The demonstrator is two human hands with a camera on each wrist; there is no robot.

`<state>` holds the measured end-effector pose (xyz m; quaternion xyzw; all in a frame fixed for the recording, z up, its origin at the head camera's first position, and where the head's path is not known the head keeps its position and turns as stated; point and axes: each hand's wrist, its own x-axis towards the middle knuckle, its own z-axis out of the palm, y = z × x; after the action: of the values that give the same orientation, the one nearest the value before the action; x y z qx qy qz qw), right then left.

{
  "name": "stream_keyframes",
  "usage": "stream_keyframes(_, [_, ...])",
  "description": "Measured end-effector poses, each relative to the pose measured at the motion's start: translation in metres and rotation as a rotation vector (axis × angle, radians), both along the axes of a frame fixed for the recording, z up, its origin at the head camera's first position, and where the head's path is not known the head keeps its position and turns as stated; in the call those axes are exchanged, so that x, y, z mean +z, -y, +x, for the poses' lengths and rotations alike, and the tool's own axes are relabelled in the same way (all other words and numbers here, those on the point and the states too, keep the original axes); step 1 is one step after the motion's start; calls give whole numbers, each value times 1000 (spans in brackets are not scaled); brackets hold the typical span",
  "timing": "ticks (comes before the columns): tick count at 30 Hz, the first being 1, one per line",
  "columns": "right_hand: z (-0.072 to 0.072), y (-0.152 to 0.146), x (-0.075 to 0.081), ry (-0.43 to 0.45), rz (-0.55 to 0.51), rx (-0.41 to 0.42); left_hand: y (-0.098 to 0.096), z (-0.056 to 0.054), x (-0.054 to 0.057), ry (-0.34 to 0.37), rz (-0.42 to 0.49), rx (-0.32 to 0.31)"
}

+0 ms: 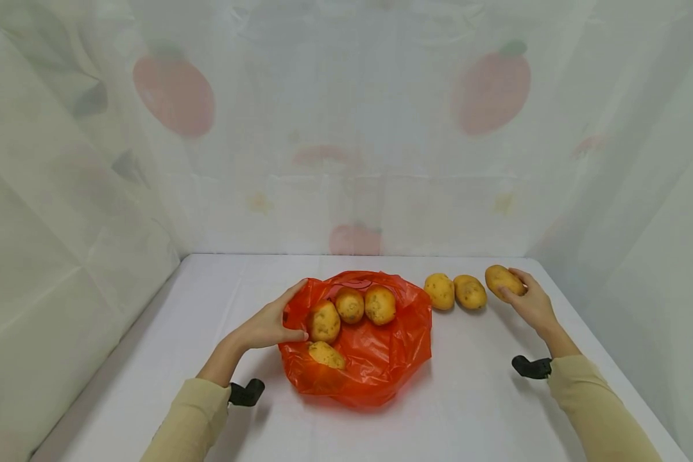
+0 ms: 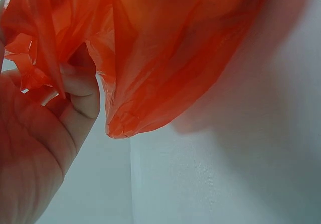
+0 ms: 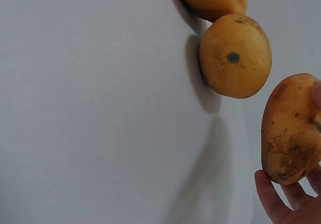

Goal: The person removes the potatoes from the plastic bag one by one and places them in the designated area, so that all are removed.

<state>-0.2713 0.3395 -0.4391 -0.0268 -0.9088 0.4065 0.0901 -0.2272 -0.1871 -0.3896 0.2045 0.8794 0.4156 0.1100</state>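
A red plastic bag (image 1: 375,359) lies spread open mid-table, with several potatoes (image 1: 380,305) inside it. My left hand (image 1: 271,324) grips the bag's left rim, thumb toward the near side; in the left wrist view the fingers (image 2: 83,91) curl into the red film. At the right, my right hand (image 1: 534,305) holds a potato (image 1: 504,282) between thumb and fingers, raised above the table. The right wrist view shows this potato (image 3: 291,131) apart from the two others. Those two potatoes (image 1: 439,292) rest on the table between the bag and my right hand.
The white tabletop (image 1: 468,398) ends at a pale curtain (image 1: 346,128) printed with fruit, which stands behind it and along both sides. A black wrist camera (image 1: 246,393) juts from the left sleeve, another black camera (image 1: 531,367) from the right one.
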Motion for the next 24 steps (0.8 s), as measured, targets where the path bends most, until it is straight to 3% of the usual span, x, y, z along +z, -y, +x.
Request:
stream_keyframes(3, [-2, -1, -3, -1, 6, -11, 3, -6, -10, -4, 7, 2])
stream_keyframes(7, [-6, -3, -7, 0, 15, -22, 6, -10, -14, -8, 11, -5])
stream_keyframes(24, [-6, -5, -19, 33, 81, -30, 5, -10, -15, 5, 27, -16])
